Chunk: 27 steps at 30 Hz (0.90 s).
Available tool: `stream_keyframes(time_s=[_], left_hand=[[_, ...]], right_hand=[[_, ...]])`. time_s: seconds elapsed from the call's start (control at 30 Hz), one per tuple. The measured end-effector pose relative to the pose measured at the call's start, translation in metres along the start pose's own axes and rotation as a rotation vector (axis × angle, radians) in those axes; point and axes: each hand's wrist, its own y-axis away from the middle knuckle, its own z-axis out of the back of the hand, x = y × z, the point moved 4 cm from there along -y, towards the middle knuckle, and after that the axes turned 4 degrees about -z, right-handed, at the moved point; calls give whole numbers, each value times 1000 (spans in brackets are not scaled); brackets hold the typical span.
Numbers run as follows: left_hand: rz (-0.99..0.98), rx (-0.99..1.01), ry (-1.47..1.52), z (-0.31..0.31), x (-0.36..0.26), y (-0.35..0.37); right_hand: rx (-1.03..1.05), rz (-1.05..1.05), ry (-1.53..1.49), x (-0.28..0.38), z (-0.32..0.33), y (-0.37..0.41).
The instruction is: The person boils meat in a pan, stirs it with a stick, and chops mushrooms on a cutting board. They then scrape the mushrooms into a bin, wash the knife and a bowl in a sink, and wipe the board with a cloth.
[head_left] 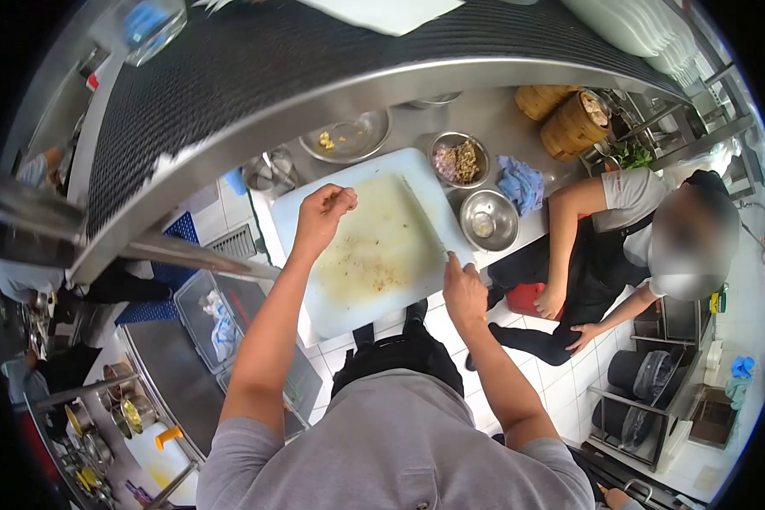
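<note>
My right hand (pixel 465 293) is wrapped round the handle of a long knife (pixel 425 212). Its blade points away from me, along the right side of a large white cutting board (pixel 319 310). The board's middle is stained yellowish, with small brown crumbs (pixel 378 276) scattered near its front. My left hand (pixel 321 217) is over the left part of the board, fingers curled together; what is inside them, if anything, is hidden.
Behind the board sits a metal bowl with yellow pieces (pixel 348 140). To the right are a bowl of chopped food (pixel 459 161), another metal bowl (pixel 490 221), a blue cloth (pixel 520 183) and bamboo steamers (pixel 569 127). A co-worker (pixel 603 229) sits close by on the right. A metal shelf edge (pixel 382 72) overhangs the counter.
</note>
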Motion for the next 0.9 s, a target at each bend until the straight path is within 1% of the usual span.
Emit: stream_keyframes(time_s=[0.07, 0.17, 0.23, 0.27, 0.3, 0.37, 0.4, 0.43, 0.47, 0.5, 0.57, 0.6, 0.67, 0.77, 0.8, 0.9], left_hand=[[72, -18, 86, 12, -8, 28], [251, -109, 348, 24, 6, 77], [280, -162, 422, 33, 9, 115], [289, -194, 460, 38, 10, 136], [311, -259, 445, 47, 14, 157], [290, -404, 484, 66, 19, 201], [296, -515, 499, 78, 22, 224], [304, -626, 512, 90, 26, 248], [288, -678, 546, 103, 32, 273], [300, -783, 575, 111, 35, 298], [326, -981, 633, 120, 39, 345], [301, -1002, 647, 123, 38, 364], [260, -1047, 679, 118, 38, 402], [265, -1164, 713, 94, 14, 451], [247, -1141, 722, 88, 12, 469], [220, -1245, 706, 72, 6, 523]], right_hand=[[35, 86, 46, 25, -11, 8], [59, 270, 62, 60, -21, 40], [86, 361, 1, 74, -15, 58], [199, 354, -43, 70, -24, 59], [178, 350, -144, 66, -21, 51], [152, 352, -345, 50, -11, 31], [202, 309, -390, 40, -13, 11], [201, 368, -495, 28, -19, -9], [206, 404, -480, 22, -21, -30], [167, 405, -492, 21, -19, -48], [182, 416, -454, 28, -21, -76], [169, 461, -444, 36, -25, -87], [152, 547, -417, 50, -37, -104], [196, 729, -415, 79, -41, -114], [213, 796, -387, 86, -42, -112], [299, 952, -319, 85, -31, -92]])
